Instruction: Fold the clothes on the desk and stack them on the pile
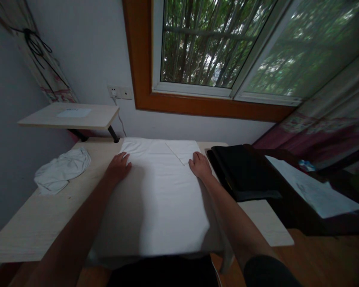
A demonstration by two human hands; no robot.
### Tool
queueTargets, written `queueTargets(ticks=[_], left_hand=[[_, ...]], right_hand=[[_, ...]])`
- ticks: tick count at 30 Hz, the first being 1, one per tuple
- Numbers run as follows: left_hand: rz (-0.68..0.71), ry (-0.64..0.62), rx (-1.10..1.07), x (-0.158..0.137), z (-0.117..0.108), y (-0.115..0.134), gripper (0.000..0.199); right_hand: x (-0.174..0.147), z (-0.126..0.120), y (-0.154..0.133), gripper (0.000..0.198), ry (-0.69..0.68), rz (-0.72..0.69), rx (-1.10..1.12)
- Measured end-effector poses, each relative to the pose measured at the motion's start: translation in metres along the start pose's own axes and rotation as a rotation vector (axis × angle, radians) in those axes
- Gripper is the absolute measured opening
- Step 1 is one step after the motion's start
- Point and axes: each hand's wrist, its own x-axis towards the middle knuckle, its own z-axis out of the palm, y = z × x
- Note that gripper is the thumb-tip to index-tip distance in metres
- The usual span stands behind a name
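A large white cloth (167, 191) lies spread over the desk and hangs down over its front edge. It has small wrinkles and a thin diagonal line near its far right part. At the cloth's left edge, my left hand (119, 167) has its fingers bent and closed on the fabric. Opposite it, my right hand (200, 164) pinches the right edge near the far corner. The fingertips of both hands are partly hidden.
A crumpled white cloth (62, 169) lies on the light wooden desk (26, 223) at the left, below a raised shelf (74, 115) bearing a paper. Black folders (242, 167) sit close on the right, with a paper sheet (311, 187) beyond. A window (212, 44) is behind.
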Motion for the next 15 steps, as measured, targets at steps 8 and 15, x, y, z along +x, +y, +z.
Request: queueTargets(ticks=[8, 15], left_hand=[[-0.012, -0.091, 0.015, 0.021, 0.005, -0.010, 0.057], [-0.009, -0.108, 0.038, 0.022, 0.000, -0.007, 0.057]], right_hand=[[0.022, 0.007, 0.006, 0.053, -0.034, 0.023, 0.024], [0.027, 0.012, 0.010, 0.055, -0.037, -0.011, 0.013]])
